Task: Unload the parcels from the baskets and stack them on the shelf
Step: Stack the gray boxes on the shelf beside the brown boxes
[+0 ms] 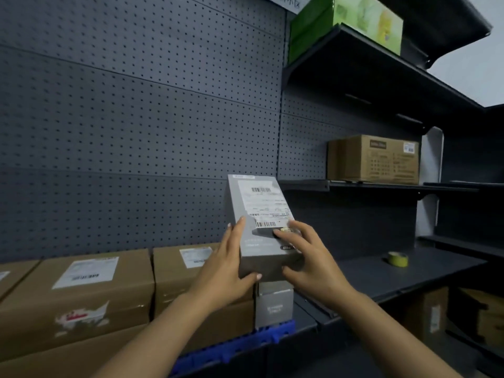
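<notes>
Setting the grey parcel (259, 222) down

Our left hand (227, 264) and right hand (308, 257) clasp it; we should square it over the grey box (274, 306) before releasing.

1. I see a matt grey cardboard parcel (261, 222) with a smooth white paper shipping label (263, 203) stuck on its face.
2. The dark grey perforated metal back panel (136, 118) looks matt, painted and evenly dotted with holes.
3. The dark painted metal shelf (395, 271) has a smooth, dull finish.
4. The brown corrugated cardboard boxes (81, 296) look rough and matt; one carries torn paper residue.
5. The yellow-green roll of tape (398, 259) shows a slight sheen.
6. The green printed carton (346, 23) up top looks glossy.
7. The blue ribbed plastic edge (240, 347) looks smooth.
</notes>
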{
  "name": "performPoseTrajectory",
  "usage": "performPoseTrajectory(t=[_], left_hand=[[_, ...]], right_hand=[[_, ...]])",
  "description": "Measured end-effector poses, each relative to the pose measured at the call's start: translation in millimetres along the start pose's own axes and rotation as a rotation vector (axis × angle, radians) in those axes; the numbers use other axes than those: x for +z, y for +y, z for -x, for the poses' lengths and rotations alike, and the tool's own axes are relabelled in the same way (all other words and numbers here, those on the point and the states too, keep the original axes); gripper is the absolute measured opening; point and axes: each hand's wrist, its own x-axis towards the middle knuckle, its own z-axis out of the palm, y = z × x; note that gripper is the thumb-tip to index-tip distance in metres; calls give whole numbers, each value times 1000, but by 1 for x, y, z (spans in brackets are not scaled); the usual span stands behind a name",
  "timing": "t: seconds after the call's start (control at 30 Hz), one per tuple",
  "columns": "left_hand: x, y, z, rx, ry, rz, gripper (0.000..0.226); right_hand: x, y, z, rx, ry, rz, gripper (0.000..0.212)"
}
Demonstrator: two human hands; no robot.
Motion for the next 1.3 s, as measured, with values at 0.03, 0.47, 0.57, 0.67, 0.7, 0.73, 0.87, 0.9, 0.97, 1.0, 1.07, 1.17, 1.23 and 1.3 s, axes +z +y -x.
performPoseTrajectory(t=[0.03,0.47,0.57,0.67,0.7,0.73,0.87,0.9,0.97,1.0,1.07,1.17,1.23,1.3], left_hand=[[5,-8,-7,-20,1,1,111],[60,-68,-62,-152,-54,56,85],[66,-75,-56,-118,-71,47,85],[60,-80,-52,-75,-67,13,83],[56,-81,-53,-73,-72,-18,81],[52,-83,-54,-79,-82,-62,82],[39,-107,-55,-195,-227,-333,110],[38,-114,-53,-218,-279,-395,116],[38,-123,-49,-240,-389,-497,125],[39,-126,-47,-240,-438,-530,127],[42,-131,-48,-231,-495,-572,130],[44,-134,-50,-246,-544,-590,125],[44,-135,-50,-253,-558,-601,112],[44,-135,-49,-251,-563,-615,107]], right_hand=[[6,7,-9,-5,20,30,63],[83,85,-65,33,42,39,49],[93,89,-65,72,16,-13,50],[100,85,-60,89,-10,-47,56],[102,81,-58,98,-23,-21,62],[105,77,-57,113,-28,25,68],[112,52,-57,197,16,210,91],[113,46,-60,230,12,239,96],[118,36,-66,305,-10,267,103],[121,33,-69,339,-22,275,106],[127,31,-75,394,-37,288,109],[133,34,-76,415,-21,282,96],[136,36,-74,378,29,265,85],[138,36,-73,332,76,246,78]])
